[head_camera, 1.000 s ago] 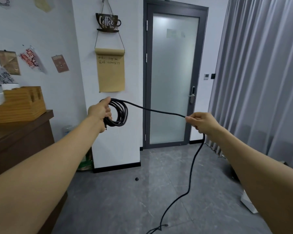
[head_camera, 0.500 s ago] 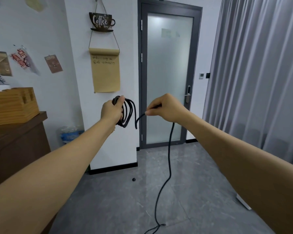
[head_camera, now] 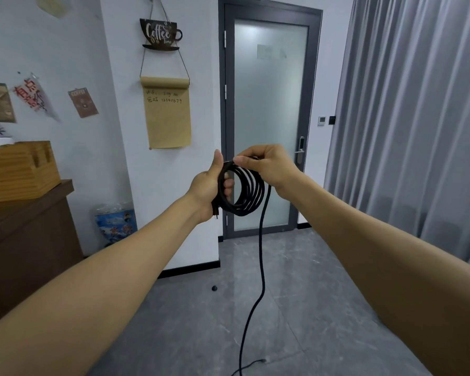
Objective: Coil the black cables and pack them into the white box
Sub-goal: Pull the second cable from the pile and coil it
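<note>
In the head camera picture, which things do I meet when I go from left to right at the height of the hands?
Wooden box → kraft paper note → left hand → coiled black cable → right hand → door handle → grey curtain.

Beyond the fingers stands a frosted glass door (head_camera: 270,126); left of them hang a kraft paper roll (head_camera: 167,115) and coffee sign (head_camera: 160,33); right, grey curtains (head_camera: 407,118); far left, a wooden organizer (head_camera: 19,169).

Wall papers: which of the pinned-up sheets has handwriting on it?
The tan paper roll hanging under the coffee sign, left of the door. The others, further left, are printed cards and posters.
</note>
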